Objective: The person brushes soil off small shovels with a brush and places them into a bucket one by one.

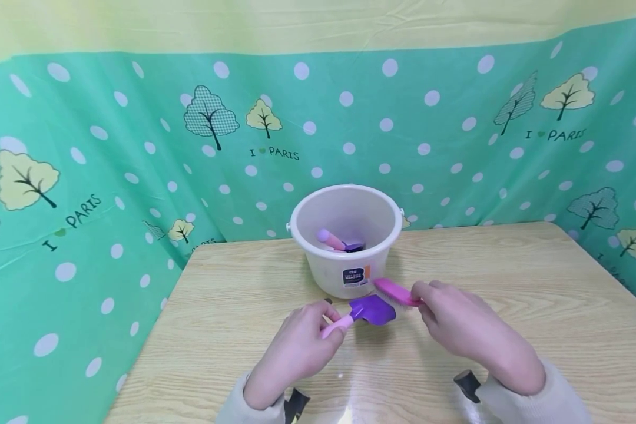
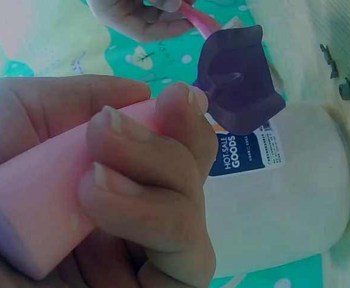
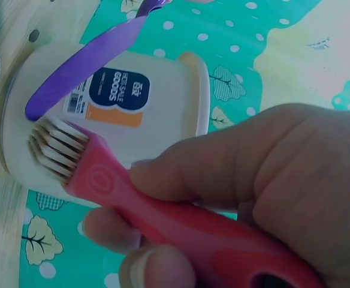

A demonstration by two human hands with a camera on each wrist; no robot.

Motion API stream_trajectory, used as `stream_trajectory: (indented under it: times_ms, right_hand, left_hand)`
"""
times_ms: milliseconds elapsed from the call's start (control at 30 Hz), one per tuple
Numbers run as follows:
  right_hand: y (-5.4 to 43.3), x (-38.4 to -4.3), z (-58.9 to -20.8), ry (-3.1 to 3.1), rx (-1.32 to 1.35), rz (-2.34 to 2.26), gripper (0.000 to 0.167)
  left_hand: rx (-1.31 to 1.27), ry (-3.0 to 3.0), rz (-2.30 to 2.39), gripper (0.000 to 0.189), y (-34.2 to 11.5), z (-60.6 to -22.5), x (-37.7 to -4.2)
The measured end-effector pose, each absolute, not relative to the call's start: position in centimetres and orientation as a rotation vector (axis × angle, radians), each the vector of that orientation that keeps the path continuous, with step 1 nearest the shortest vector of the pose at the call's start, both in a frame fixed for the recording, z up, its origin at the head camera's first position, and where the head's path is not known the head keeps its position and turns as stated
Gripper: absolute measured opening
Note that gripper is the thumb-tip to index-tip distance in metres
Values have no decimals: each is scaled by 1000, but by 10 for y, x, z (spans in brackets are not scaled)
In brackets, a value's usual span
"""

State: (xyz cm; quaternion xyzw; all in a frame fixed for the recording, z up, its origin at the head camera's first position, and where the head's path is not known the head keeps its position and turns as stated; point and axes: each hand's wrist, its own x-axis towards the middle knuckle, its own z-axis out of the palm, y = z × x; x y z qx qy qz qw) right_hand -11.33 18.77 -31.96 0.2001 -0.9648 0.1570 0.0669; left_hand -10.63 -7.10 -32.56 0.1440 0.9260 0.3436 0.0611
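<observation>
My left hand (image 1: 303, 341) grips the pink handle of a small hand shovel (image 1: 373, 310) with a purple blade. The blade (image 2: 238, 81) is held above the table, in front of the bucket. A pink brush (image 1: 394, 291) with pale bristles (image 3: 60, 147) is held by my right hand (image 1: 456, 321), fingers and thumb around its handle. Its bristle end is close to the shovel blade; in the right wrist view they overlap, and I cannot tell if they touch. Just behind both stands a white bucket (image 1: 318, 265) with a dark label.
Inside the bucket lies a pink-handled tool (image 1: 331, 239) with a purple part, partly hidden by the rim. Several small dark bits (image 2: 344, 89) lie on the wooden table (image 1: 233, 282) near the bucket's base. A green dotted curtain (image 1: 344, 129) hangs behind and at both sides.
</observation>
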Motion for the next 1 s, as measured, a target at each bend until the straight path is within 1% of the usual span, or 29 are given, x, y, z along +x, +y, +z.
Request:
stream_trajectory:
  times_ms: [367,533,767,1000]
  right_hand:
    - [194,-120,-320,-2860,540,444,10]
    - [193,-120,-316,-2872,436,517,8]
    - [193,-121,-312,-2873,215,592,9]
    - [201,-122,-310,-2797,186,616,15]
  left_hand:
    - [440,2787,1071,13,-72,-324,-105]
    - [449,2779,1084,14,-72,-323,-104]
    - [454,2796,1096,17,-72,-321,-102]
    - [468,2808,1137,19,-72,-317,-98]
